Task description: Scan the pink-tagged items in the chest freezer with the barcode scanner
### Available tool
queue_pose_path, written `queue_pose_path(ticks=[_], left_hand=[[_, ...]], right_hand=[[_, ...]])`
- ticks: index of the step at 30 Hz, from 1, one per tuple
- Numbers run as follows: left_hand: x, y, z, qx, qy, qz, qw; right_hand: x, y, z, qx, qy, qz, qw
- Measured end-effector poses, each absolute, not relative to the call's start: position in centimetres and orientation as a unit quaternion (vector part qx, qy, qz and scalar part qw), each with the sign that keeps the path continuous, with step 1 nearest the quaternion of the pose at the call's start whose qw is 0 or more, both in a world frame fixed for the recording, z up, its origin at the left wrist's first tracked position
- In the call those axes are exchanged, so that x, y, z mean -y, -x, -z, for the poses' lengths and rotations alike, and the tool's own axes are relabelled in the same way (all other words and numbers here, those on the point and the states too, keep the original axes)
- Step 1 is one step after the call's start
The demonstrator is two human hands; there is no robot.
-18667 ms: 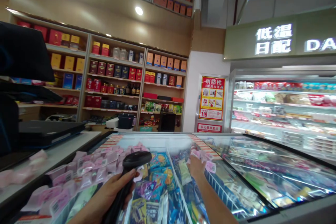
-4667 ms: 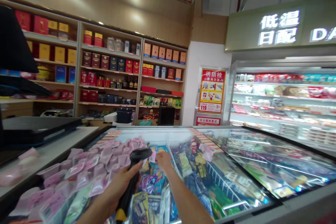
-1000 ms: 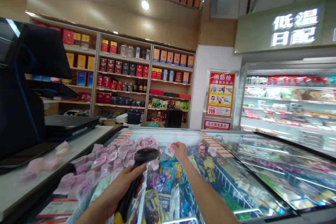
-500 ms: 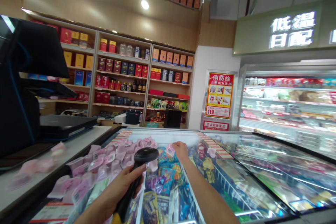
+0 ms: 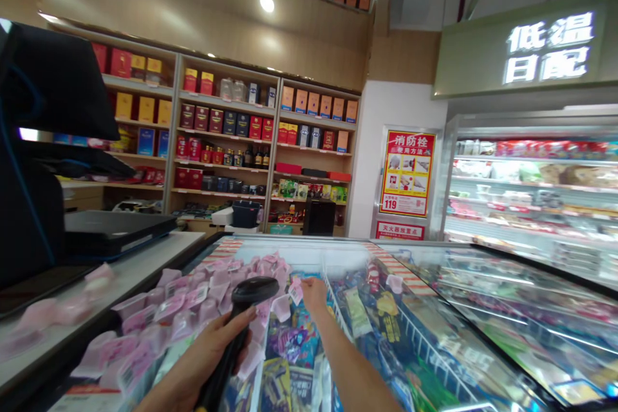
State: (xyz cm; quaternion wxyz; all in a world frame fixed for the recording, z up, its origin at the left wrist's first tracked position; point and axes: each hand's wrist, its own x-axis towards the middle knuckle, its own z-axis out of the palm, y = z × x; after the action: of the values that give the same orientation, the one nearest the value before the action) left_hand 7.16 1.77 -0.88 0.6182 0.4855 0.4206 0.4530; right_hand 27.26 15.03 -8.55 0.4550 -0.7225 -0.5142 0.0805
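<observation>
My left hand point(image 5: 217, 344) is wrapped round the handle of a black barcode scanner point(image 5: 253, 291), whose head points forward and to the right. My right hand point(image 5: 315, 296) pinches a small pink plastic cup point(image 5: 295, 290) with a barcode label, just right of the scanner head. Many similar pink cups point(image 5: 196, 296), several with barcode labels, lie heaped on the freezer's glass top to the left of my hands. Beneath the glass, colourful packets point(image 5: 297, 341) are visible below my right forearm.
On the left, a counter point(image 5: 188, 244) carries a dark checkout screen point(image 5: 58, 84) and more pink cups point(image 5: 62, 309). A single pink cup point(image 5: 394, 283) lies to the right on the glass. Boxed goods fill the wall shelves point(image 5: 226, 141) behind; a lit chiller point(image 5: 526, 193) stands right.
My right hand has moved left with the pink cup, nearer to the scanner. My left hand and the scanner have shifted slightly left and down. The view has turned a little.
</observation>
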Motion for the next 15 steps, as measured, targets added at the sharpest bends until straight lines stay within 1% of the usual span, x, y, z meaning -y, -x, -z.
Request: queue_pose_path(ticks=[4, 6, 8, 11, 13, 15], left_hand=[[-2.2, -8.3, 0.7, -0.418, -0.490, -0.438, 0.627], [-2.5, -9.0, 0.9, -0.412, -0.506, -0.423, 0.629], [-2.8, -9.7, 1.1, -0.417, -0.517, -0.413, 0.623], [-3.3, -10.6, 1.6, -0.431, -0.526, -0.400, 0.615], [-3.7, -11.2, 1.9, -0.425, -0.538, -0.393, 0.613], [-4.2, -11.7, 2.3, -0.415, -0.549, -0.393, 0.610]], right_hand=[[-15.7, -27.5, 8.9, 0.596, 0.642, -0.093, 0.473], [-15.4, -30.0, 8.6, 0.589, 0.639, -0.067, 0.490], [-14.5, -34.1, 8.0, 0.535, 0.685, -0.001, 0.495], [-12.0, -41.2, 7.3, 0.420, 0.769, 0.137, 0.462], [-10.3, -45.1, 7.3, 0.366, 0.797, 0.163, 0.452], [-9.3, -47.8, 7.7, 0.317, 0.840, 0.172, 0.405]])
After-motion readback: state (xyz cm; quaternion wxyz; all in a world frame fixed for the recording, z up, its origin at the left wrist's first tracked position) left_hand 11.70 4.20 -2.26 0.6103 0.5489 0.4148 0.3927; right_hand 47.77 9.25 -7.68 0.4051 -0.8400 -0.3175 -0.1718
